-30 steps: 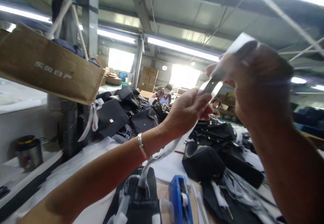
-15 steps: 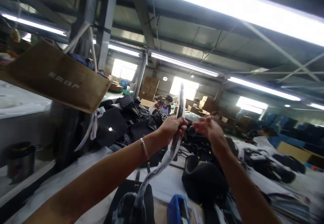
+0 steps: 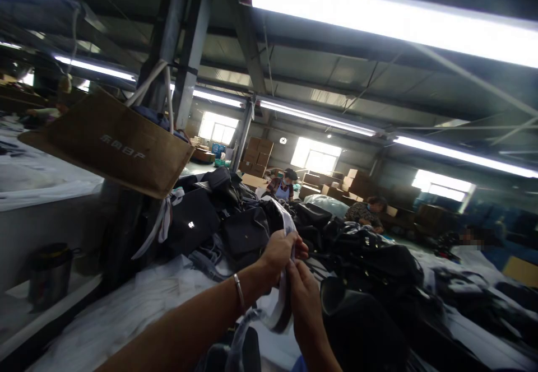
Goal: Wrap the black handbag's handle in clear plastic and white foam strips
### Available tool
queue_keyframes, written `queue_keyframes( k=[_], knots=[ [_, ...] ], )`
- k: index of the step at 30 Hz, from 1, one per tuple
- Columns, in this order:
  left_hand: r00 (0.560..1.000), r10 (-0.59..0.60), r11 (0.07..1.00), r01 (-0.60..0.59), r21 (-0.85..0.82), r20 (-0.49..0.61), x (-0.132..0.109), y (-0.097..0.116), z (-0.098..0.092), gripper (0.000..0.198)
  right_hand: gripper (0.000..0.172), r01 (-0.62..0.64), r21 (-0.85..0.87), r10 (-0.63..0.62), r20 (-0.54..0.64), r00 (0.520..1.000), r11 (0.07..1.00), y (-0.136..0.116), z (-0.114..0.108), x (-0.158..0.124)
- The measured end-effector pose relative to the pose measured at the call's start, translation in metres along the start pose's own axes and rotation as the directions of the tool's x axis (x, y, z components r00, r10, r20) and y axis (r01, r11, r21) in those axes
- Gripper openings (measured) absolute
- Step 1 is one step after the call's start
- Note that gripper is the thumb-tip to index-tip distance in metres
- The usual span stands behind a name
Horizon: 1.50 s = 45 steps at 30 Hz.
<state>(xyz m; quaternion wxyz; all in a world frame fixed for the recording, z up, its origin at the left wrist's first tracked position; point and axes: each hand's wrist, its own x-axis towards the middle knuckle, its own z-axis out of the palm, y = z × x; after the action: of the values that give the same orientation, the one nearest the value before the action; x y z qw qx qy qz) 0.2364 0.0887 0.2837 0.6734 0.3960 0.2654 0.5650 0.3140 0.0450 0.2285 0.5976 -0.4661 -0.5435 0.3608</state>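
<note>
Left hand (image 3: 279,253) just above right hand (image 3: 304,292) — both gripping strap (image 3: 287,219).

A brown tote bag (image 3: 109,145) hangs beside a pillar (image 3: 195,41), with stacked cardboard boxes (image 3: 257,156) beyond.

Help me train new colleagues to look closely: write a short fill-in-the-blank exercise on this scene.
1. The silvery bracelet circles the ____ wrist.
2. Of the left hand and the right hand, the ____ is lower on the wrapped strap.
3. The piled bags are mostly ____ in colour.
4. The lettering on the hanging brown bag is ____ in colour.

Missing words: left; right; black; white.
</note>
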Motion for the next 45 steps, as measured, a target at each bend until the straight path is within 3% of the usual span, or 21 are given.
queue_keyframes(
  k=[5,10,18,21,25,28,30,32,36,41,45],
  knots=[
    [0.998,0.029,0.997,-0.025,0.077,-0.048,-0.016,-0.031,-0.018,0.025,0.039,-0.05,0.114,0.048,0.021,0.999,0.992,0.014,-0.001,-0.003],
    [0.994,-0.098,0.988,0.103,0.118,-0.047,-0.029,-0.052,-0.038,0.022,0.047,-0.179,0.316,0.144,0.132,0.981,0.932,0.027,-0.004,-0.015],
    [0.95,-0.277,0.96,0.269,0.072,0.146,-0.031,-0.049,-0.065,0.039,0.032,-0.22,0.252,0.2,0.102,0.974,0.942,0.038,-0.016,-0.027],
    [0.951,-0.271,0.962,0.266,0.055,0.15,-0.019,-0.038,-0.065,0.04,0.031,-0.205,0.204,0.186,0.108,0.977,0.957,0.034,-0.015,-0.027],
    [0.973,-0.141,0.99,0.132,0.059,0.185,-0.013,-0.012,-0.044,0.038,0.03,-0.13,0.169,0.114,0.102,0.988,0.977,0.022,-0.009,-0.029],
    [0.965,0.019,0.995,-0.043,0.086,0.263,-0.015,0.022,-0.018,0.037,0.023,0.002,0.093,-0.015,0.139,0.99,0.996,0.018,-0.001,-0.032],
    [0.917,0.193,0.96,-0.25,0.125,0.35,-0.018,0.046,-0.001,0.039,0.019,0.08,0.015,-0.081,0.169,0.982,0.997,0.023,0.004,-0.033],
    [0.861,0.296,0.917,-0.377,0.128,0.413,-0.02,0.068,0.013,0.041,0.021,0.104,-0.025,-0.097,0.192,0.977,0.994,0.033,0.008,-0.031],
    [0.809,0.382,0.886,-0.459,0.073,0.447,-0.018,0.094,0.024,0.037,0.029,0.075,-0.03,-0.065,0.257,0.964,0.997,0.059,0.015,-0.028],
    [0.787,0.498,0.849,-0.529,-0.018,0.365,-0.014,0.115,0.015,0.033,0.032,-0.042,-0.052,0.058,0.359,0.932,0.998,0.1,0.016,-0.047],
    [0.811,0.502,0.85,-0.527,0.003,0.302,-0.013,0.129,0.011,0.031,0.035,-0.132,-0.077,0.151,0.344,0.927,0.988,0.129,0.017,-0.072]
  ],
)
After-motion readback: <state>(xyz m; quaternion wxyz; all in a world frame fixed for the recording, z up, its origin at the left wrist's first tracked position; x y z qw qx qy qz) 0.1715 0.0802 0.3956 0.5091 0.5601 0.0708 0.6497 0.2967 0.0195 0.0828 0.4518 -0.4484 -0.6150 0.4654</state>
